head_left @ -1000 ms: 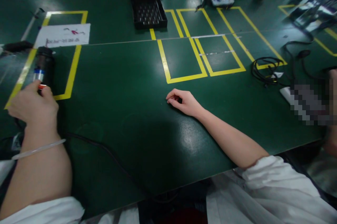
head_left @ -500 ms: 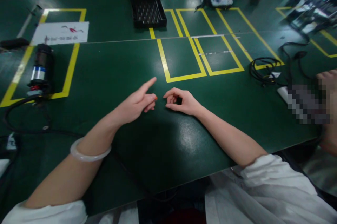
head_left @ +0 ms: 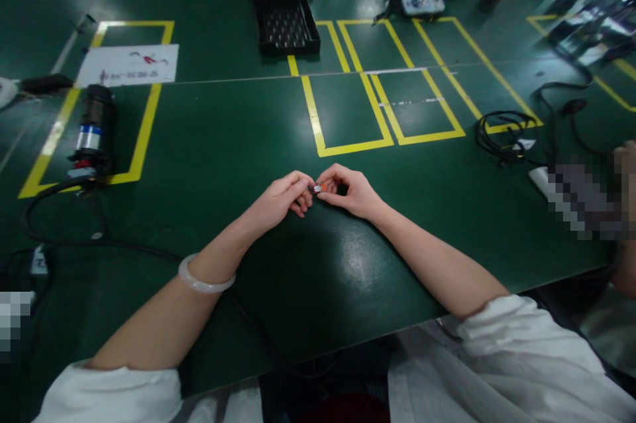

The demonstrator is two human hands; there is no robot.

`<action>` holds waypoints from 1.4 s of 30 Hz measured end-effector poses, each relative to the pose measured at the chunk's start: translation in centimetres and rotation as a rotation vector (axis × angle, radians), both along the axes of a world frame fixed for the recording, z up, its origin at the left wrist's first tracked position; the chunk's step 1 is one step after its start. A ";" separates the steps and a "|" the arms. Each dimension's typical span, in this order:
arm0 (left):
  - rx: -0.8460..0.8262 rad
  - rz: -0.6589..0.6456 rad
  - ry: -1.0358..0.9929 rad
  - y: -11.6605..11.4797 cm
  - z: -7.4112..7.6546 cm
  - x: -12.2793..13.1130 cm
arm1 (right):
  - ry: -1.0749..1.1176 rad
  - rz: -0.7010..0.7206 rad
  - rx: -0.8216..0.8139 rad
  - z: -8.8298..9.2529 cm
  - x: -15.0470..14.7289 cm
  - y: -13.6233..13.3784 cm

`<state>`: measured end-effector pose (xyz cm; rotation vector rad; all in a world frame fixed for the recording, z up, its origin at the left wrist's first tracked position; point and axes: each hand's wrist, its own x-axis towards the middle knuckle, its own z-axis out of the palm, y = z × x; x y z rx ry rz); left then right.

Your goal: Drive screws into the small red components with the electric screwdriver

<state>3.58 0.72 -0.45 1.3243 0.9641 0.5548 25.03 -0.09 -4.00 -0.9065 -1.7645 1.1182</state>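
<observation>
"Where are the person's hands?"

"The left hand (head_left: 281,199) and the right hand (head_left: 354,192) meet in the middle, knuckles up, with the fingers curled in toward each other."

"Are they closed?"

"Both are pinched. The thumb and forefinger of each hand close on a small orange part (head_left: 318,188), one hand at each end. The other fingers are tucked under, and the fingertips of the two hands nearly touch."

"And the arms?"

"Both forearms are bare and lie low. The left comes in from the lower left and the right from the lower right, forming a V. The elbows are wide apart and the wrists are nearly straight."
</observation>
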 end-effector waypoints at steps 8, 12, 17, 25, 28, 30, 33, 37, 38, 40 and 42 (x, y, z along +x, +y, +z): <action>0.060 -0.045 0.000 0.1 -0.5 0.0 | -0.072 -0.023 0.043 -0.1 -0.1 0.0; 0.077 -0.046 0.008 0.1 -0.8 0.0 | -0.069 -0.013 0.034 0.0 0.0 0.0; 0.083 -0.045 0.007 0.0 -1.0 0.0 | 0.009 -0.029 -0.104 0.2 0.0 -0.1; 0.070 -0.025 -0.023 0.0 -1.1 0.0 | -0.017 -0.045 -0.038 0.2 -0.1 0.0; 0.066 -0.003 -0.030 0.0 -1.2 0.0 | 0.003 -0.027 -0.011 0.0 -0.1 0.1; 0.069 0.003 -0.034 0.1 -1.3 0.0 | 0.009 -0.019 0.001 0.0 -0.1 0.2; 0.077 0.006 -0.045 0.1 -1.3 -0.1 | -0.003 -0.025 0.005 -0.1 -0.1 0.3; 0.081 0.011 -0.067 0.2 -1.4 -0.1 | -0.017 -0.030 0.014 0.0 0.0 0.3; 0.081 0.012 -0.071 0.2 -1.5 -0.1 | -0.020 -0.029 0.018 0.1 0.0 0.3; 0.086 0.021 -0.080 0.2 -1.6 -0.1 | -0.034 -0.025 0.025 0.1 0.0 0.2; 0.096 0.031 -0.092 0.2 -1.7 -0.1 | -0.050 -0.025 0.037 0.1 0.0 0.3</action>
